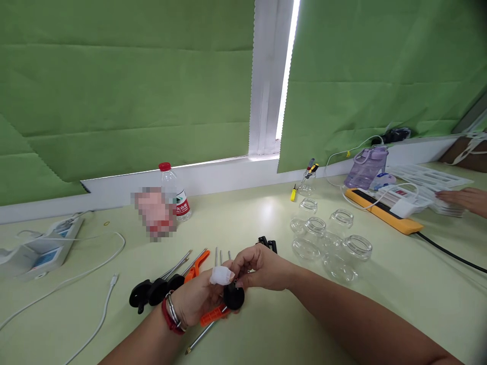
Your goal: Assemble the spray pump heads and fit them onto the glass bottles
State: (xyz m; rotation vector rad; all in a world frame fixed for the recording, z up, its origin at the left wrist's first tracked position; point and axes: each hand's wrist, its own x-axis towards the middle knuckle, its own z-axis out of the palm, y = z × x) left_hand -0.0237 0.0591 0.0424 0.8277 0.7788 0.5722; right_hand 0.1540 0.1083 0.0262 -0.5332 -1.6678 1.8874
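Work looks unfinished: left hand [200,300] grips a black disc [234,299], right hand [264,268] pinches its stub [232,287], more discs [158,292] lie aside.

This looks like a shared workroom, with screwdrivers [314,168] beyond the fingers [244,259] and a co-worker's hand [462,198] to their right.

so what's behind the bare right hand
Behind the bare right hand, small, shiny black pieces show on the pale yellow-green tabletop. The hand covers their near ends; anything else it hides can't be seen.
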